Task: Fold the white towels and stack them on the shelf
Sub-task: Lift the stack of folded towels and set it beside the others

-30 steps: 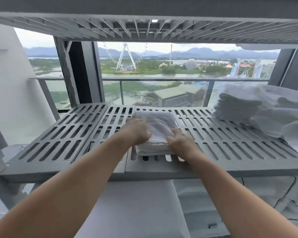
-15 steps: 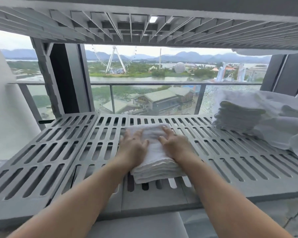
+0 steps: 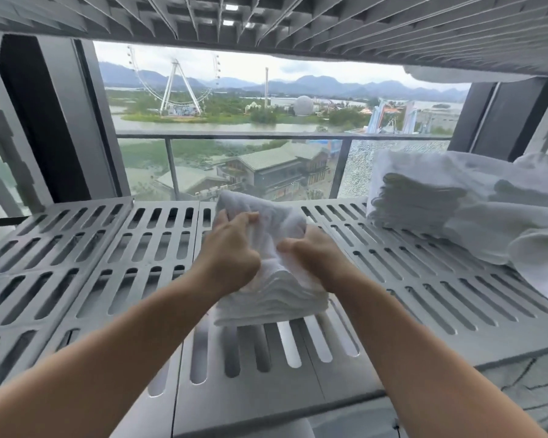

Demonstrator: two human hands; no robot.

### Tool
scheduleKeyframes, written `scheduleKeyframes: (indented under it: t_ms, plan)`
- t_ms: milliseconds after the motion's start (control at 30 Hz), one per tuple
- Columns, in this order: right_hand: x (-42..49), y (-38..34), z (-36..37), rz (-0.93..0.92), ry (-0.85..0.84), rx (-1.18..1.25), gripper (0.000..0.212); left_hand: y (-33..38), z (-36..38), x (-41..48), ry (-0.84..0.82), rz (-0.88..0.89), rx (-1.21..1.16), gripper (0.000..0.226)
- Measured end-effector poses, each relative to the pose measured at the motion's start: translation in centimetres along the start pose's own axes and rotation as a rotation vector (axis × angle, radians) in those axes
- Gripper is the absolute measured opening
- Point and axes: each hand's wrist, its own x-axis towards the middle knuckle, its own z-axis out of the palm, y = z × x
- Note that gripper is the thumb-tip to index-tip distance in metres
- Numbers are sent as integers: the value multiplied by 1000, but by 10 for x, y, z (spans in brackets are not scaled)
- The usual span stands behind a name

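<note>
A grey slotted shelf (image 3: 424, 279) fills most of the view, its panels running from the left edge to the right. Close overhead hangs an upper shelf (image 3: 298, 26) of the same ribbed make, which cuts off the top of the view. Behind the shelf is a window (image 3: 234, 99) onto water, hills and a big wheel, with a glass-panelled railing (image 3: 266, 135) across it. At the right end of the slotted shelf lies a loose heap (image 3: 519, 229) of white towels, rumpled and unfolded, spilling toward the front edge. A side stack (image 3: 418, 203) of folded towels rests against the heap's left flank, touching it. The centre stack (image 3: 272, 301) of folded white towels sits on the middle of the shelf, well apart from the side stack, with its layered edges facing the camera. The top towel (image 3: 266, 216) rises bunched at its far end rather than lying flat. Both forearms reach in from below and cover much of this stack's upper face. The left hand (image 3: 231, 248) has its fingers curled, pinching a fold of the top towel. The right hand (image 3: 314, 251) sits just beside it — thumb forward, fingers dug into the same cloth — though motion blur hides the exact finger placement.
</note>
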Motion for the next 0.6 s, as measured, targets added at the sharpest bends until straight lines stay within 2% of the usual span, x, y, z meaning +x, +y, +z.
scheduleKeyframes:
  t_ms: [133,300,433,600]
  plan:
    - [11,-5,-38,-94,143,105,42,31,-4,27,123,98,-83,73]
    - [51,0,-127,-213,388,64,52,113,25,71,246,184,-247,66]
    - [88,24,-209,-246,452,48,68,177,75,114,287,138,-502,56]
    - [141,65,-297,-235,470,7,69,240,140,177,250,158,-529,49]
